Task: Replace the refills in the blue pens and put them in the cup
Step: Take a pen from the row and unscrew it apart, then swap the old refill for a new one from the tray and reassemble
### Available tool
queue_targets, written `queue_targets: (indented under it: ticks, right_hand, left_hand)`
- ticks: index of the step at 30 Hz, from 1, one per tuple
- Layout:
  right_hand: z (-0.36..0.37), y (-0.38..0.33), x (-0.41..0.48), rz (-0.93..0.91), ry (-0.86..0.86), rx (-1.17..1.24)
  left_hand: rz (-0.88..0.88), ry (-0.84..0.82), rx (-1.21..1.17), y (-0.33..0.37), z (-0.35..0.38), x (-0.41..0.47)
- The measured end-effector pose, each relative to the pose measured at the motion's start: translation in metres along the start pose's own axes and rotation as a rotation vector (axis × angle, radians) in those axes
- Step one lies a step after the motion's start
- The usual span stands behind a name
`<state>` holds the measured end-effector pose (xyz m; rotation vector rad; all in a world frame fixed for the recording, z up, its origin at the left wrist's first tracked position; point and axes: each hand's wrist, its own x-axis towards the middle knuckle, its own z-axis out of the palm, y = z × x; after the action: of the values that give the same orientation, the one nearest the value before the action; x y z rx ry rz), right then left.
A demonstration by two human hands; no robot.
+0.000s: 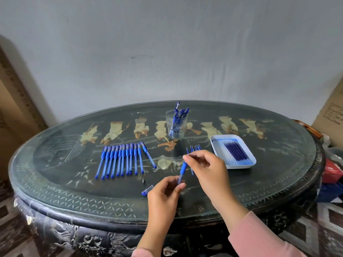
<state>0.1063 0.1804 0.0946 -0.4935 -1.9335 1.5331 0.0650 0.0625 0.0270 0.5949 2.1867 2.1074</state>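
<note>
Blue pen [182, 171] in left hand [163, 193], refill [188, 154] pinched

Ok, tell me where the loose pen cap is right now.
In the head view the pen cap lies on the table just left of the left hand, with the small dark pen tip just beyond it.

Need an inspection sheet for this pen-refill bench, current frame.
Surface: oval glass-topped table, dark inlaid pattern.
Job's things: row of blue pens lying left of centre; glass cup holding pens; white tray with refills; loose refills beside the tray.
Clutter: pen cap and metal tip lying near the left hand.
Grippers: left hand grips a pen low; right hand pinches its top end.
Cables: nothing seen.
Surroundings: grey wall behind; cardboard box at right.
</note>
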Motion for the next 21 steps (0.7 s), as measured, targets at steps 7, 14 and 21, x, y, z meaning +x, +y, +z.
queue_targets:
  ticks: [7, 14, 21]
  right_hand:
    - [-0.015, -0.027, 0.020, -0.029, 0.055, -0.041]
    - [-0.048, -0.089, 0.061, -0.222, 0.211, 0.204]
    - [-0.056, -0.083, 0.072, -0.163, 0.223, 0.279]
  left_hand:
    - [-0.020, -0.026, 0.025, -0.002, -0.001, 0.000]
    - [0.105, 0.039, 0.148, -0.012, -0.001, 0.003]
    - [0.071, 0.157, 0.025, -0.006, -0.003, 0.003]
